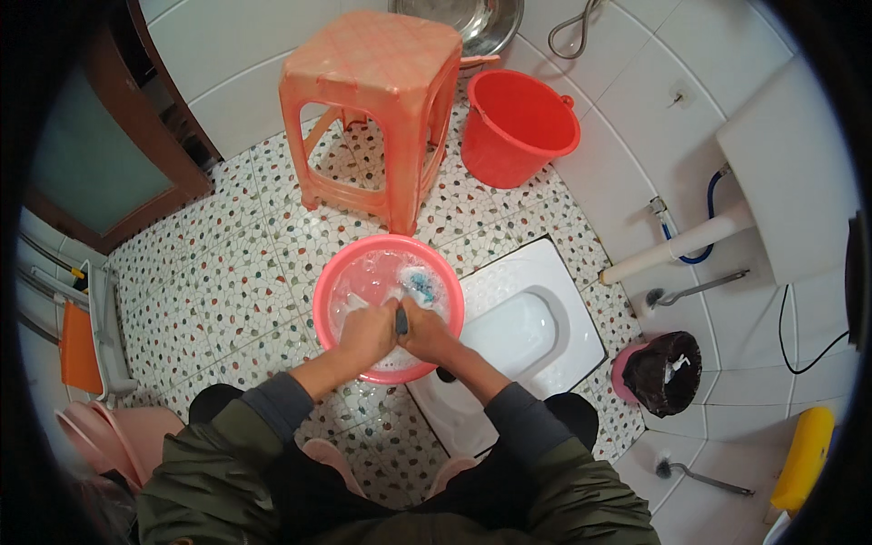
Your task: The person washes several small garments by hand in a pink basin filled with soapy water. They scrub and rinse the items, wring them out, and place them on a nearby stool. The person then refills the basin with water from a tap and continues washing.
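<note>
A pink basin [324, 318] of sudsy water stands on the floor in front of me. Both my hands are over it, pressed close together and closed. My left hand [368, 334] and my right hand [423, 332] grip a wet cloth between them, and a dark grey piece [401, 320] of it shows between the fists. Most of the cloth is hidden by my fingers. Beside my right hand, white fabric with a blue pattern [420, 285] lies in the foam; whether it belongs to the same cloth I cannot tell.
An orange plastic stool [377, 54] stands beyond the basin, with a red bucket [516, 136] to its right. A white squat toilet [518, 331] adjoins the basin's right side. Farther right is a bin with a black bag [663, 372]. Pink tubs [118, 436] sit at left.
</note>
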Available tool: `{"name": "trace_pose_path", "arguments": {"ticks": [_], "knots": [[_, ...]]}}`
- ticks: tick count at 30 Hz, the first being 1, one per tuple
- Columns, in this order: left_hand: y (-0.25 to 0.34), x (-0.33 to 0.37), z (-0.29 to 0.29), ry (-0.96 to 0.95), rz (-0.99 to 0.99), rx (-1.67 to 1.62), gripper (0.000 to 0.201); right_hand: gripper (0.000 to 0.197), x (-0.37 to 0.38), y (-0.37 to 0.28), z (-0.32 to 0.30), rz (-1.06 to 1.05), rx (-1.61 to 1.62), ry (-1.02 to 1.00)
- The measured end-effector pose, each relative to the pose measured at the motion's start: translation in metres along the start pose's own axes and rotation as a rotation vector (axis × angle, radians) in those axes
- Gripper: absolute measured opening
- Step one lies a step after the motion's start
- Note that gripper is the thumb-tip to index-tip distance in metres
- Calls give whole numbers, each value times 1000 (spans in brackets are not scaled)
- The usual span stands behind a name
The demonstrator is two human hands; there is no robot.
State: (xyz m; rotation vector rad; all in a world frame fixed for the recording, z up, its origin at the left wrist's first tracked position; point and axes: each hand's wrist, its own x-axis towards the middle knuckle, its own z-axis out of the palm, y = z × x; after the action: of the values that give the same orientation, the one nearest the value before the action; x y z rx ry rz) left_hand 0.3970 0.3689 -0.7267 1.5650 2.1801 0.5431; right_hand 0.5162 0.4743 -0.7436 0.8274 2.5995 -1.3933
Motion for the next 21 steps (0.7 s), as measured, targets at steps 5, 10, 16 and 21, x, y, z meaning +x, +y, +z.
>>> {"name": "trace_pose_path", "arguments": {"ticks": [5,10,16,21], "knots": [[-1,24,-42,-364,-734,-918,14,71,-16,-24,-29,-396,58,281],[-16,30,-38,-682,-782,-1278,9,63,-23,-27,-30,-572,-296,368],[7,11,-42,-745,-368,-733,13,40,-24,-28,-13,-550,-578,250],[16,12,-24,-388,-40,-120,27,13,-19,-16,-9,-382,-579,259]]}}
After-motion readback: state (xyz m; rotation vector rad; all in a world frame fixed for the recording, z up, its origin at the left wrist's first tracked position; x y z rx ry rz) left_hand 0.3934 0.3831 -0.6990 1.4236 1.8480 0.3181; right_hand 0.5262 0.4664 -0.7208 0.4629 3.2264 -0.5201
